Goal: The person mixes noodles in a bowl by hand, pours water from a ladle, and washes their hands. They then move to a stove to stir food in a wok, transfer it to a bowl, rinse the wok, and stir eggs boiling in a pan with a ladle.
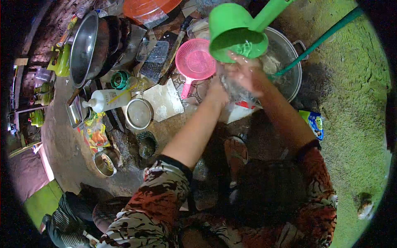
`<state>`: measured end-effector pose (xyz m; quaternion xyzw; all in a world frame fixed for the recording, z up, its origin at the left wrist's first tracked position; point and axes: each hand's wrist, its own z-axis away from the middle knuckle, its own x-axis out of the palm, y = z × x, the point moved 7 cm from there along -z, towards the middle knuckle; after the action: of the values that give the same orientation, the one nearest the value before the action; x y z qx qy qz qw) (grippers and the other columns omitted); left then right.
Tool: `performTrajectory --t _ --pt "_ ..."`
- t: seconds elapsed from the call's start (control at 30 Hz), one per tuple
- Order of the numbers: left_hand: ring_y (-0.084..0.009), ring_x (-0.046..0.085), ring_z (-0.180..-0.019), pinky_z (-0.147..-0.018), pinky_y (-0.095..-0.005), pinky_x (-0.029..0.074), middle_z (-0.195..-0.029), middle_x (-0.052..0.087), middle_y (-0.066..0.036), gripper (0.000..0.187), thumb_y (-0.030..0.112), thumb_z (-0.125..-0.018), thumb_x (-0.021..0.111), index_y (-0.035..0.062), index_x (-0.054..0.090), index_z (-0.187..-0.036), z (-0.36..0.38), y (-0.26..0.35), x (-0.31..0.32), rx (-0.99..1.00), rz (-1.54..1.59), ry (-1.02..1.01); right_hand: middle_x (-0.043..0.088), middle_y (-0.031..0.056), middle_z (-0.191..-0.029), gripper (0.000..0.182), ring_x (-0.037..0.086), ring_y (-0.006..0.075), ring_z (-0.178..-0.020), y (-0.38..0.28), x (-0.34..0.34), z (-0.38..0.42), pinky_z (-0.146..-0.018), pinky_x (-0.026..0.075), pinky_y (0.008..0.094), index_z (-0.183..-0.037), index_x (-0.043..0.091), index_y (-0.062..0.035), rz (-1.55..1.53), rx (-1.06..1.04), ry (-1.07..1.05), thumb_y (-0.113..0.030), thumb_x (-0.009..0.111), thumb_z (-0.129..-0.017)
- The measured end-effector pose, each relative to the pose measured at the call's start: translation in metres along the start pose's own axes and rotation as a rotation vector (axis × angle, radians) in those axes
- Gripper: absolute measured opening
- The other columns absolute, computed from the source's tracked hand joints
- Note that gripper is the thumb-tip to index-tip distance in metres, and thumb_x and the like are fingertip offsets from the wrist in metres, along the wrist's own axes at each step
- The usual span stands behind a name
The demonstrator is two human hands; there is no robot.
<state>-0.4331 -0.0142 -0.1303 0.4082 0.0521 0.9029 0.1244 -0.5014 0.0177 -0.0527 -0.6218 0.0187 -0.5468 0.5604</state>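
Far left: a wide grey metal pan (pixel 84 49) stands tilted on its side. Beside the left forearm lies a round metal-rimmed mesh strainer (pixel 139 113). Next, a pink slotted plastic colander (pixel 196 60) lies near the hands. The left hand (pixel 218 93) is motion-blurred; its finger state cannot be told. Above the hands, a light-green plastic dipper (pixel 231 25) is tilted, its mouth facing down toward them; water shows at the mouth. The right hand (pixel 247 76), just below, appears loosely spread. Current step, as judged: wetting or rinsing at the dipper. The next move calls for control of the tilt and a sure grip on wet surfaces. Far right: a large round metal pot (pixel 298 78), partly behind the dipper, with a dark-green hose (pixel 326 37) across its rim.
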Motion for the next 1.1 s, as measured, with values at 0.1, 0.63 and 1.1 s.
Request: performTrajectory --t 0.1,0.63,1.1 --pt "-0.0244 0.058 -0.088 -0.075 -0.0396 0.049 -0.103 0.058 -0.012 0.037 0.034 -0.088 0.047 0.0048 0.053 -0.109 -0.097 0.039 -0.039 0.092 -0.064 -0.116 0.06 0.0093 -0.087 0.025 0.055 0.0189 -0.064 0.025 0.03 -0.043 -0.057 0.049 0.0312 -0.106 0.054 -0.0054 -0.125 0.179 0.08 -0.009 0.06 -0.082" --pt "-0.0362 0.061 -0.073 -0.068 -0.0451 0.047 -0.075 0.063 -0.019 0.026 0.028 -0.079 0.057 0.0035 0.065 -0.08 0.021 0.102 -0.199 0.593 -1.897 0.345 0.06 0.0089 -0.096 0.044 0.055 0.0167 -0.084 -0.031 -0.057 -0.028 -0.075 0.045 0.0343 -0.119 0.047 -0.011 0.042 -0.039 0.273 -0.043 0.049 -0.089" --pt "-0.0163 0.053 -0.067 -0.06 -0.0263 0.038 -0.072 0.06 -0.004 0.016 0.022 -0.073 0.05 0.0084 0.058 -0.076 -0.014 0.081 -0.119 0.087 -0.438 0.153 0.06 0.0077 -0.086 0.026 0.057 0.0217 -0.076 0.031 -0.122 0.005 -0.069 0.047 0.0317 -0.099 0.054 -0.0037 0.049 0.139 0.392 -0.027 0.045 -0.09"
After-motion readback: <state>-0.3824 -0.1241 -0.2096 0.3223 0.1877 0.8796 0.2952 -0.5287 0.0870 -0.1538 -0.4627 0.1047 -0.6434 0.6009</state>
